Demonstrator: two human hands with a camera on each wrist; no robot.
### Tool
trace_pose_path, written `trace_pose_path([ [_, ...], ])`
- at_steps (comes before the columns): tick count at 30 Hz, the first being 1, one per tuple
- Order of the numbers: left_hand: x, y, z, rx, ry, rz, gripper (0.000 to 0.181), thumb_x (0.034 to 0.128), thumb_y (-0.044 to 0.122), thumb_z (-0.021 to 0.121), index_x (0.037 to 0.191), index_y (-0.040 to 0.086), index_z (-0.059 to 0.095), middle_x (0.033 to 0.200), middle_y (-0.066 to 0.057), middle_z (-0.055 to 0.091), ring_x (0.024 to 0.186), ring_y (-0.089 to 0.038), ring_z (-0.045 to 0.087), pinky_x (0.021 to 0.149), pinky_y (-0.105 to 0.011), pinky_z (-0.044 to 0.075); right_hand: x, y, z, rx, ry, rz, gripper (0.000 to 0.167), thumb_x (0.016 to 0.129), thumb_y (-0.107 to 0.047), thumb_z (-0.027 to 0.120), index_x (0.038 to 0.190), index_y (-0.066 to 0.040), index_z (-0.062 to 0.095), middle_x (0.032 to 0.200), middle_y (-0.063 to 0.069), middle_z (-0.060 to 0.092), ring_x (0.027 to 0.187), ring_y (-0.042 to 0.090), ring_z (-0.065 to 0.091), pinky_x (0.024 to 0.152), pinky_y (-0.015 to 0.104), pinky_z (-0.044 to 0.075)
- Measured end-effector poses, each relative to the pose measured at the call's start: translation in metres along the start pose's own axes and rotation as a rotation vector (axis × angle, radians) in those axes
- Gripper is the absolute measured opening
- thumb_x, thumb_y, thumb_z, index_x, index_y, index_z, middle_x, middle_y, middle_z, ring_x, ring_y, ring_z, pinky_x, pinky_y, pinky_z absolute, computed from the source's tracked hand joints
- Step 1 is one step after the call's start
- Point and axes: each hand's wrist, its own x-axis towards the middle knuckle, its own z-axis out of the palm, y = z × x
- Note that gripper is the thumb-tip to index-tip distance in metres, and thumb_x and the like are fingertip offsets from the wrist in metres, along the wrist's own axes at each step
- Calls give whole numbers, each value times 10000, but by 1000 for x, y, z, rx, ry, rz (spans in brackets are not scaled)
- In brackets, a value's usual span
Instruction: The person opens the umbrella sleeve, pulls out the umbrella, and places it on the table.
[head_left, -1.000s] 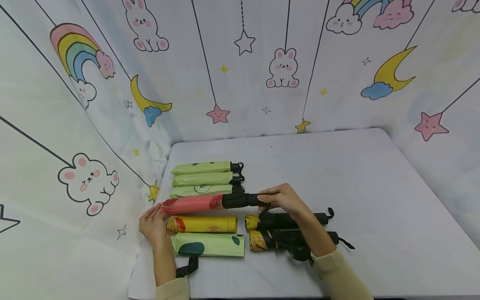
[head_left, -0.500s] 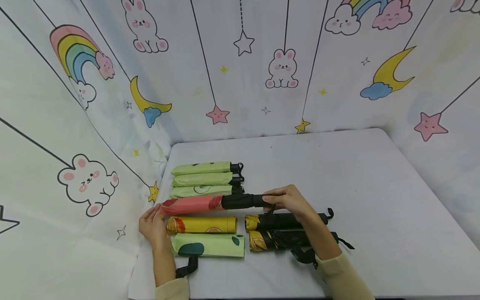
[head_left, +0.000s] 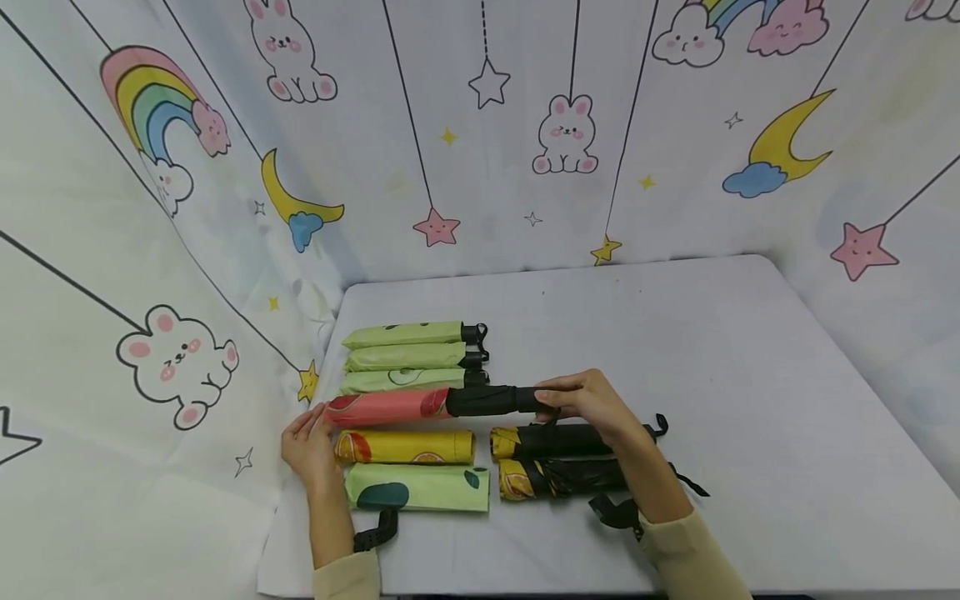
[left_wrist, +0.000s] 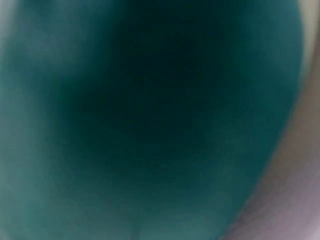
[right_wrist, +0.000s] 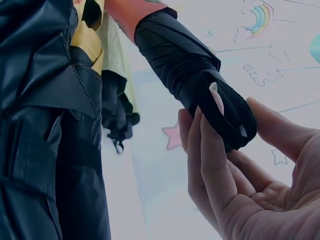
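A black folded umbrella [head_left: 483, 401] sticks out of a red watermelon-print sleeve [head_left: 393, 407], held level a little above the table. At its left end my left hand [head_left: 309, 448] pinches the sleeve's tip. My right hand [head_left: 596, 407] grips the umbrella's black handle end, fingers and thumb on opposite sides. In the right wrist view, the wrist strap loop [right_wrist: 235, 110] hangs over the fingertips of that hand [right_wrist: 255, 185]. Dark teal blur fills the left wrist view, so the left hand's fingers do not show there.
Several green-sleeved umbrellas [head_left: 405, 357] lie in a row behind. In front are a flat yellow fruit-print sleeve [head_left: 405, 447] and a green sleeve [head_left: 438, 489]. Two black-and-yellow folded umbrellas [head_left: 566, 440] lie under the right forearm. A printed curtain [head_left: 510, 183] borders the white table [head_left: 750, 375].
My right hand has moved slightly right, drawing the umbrella with it, so more black shows beyond the red sleeve. The left hand stays at the sleeve's end.
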Motion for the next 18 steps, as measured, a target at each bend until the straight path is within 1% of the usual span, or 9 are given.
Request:
trace_pose_path([
  [4,0,-1,1,-10,8,19,432,907,-221,567,1291,-39,488,1304,-227,639,1127,-220,710,868,-217,597,-2,2,-4,11,6,-5,403,981,-279,745,1232,36,736,969,174,781,862,311,771,924,441,612],
  [9,1,-2,1,-9,12,31,426,910,-217,566,1296,-55,485,1311,-243,638,1116,-217,717,870,-220,595,-8,3,-8,44,14,-6,418,976,-271,754,1251,42,725,1051,187,772,876,320,775,923,419,613],
  [12,2,-2,1,-15,13,33,430,911,-219,565,1302,-59,485,1298,-235,644,1109,-219,719,869,-221,595,-11,4,-11,70,26,0,426,971,-269,761,1262,39,720,1088,188,765,881,328,779,920,388,614],
  [18,2,-2,0,-26,17,33,413,909,-217,579,1279,-49,499,1255,-207,667,1088,-208,718,857,-216,600,-15,6,-18,82,24,-28,424,981,-235,749,1269,73,702,1094,204,760,862,321,781,882,347,624],
])
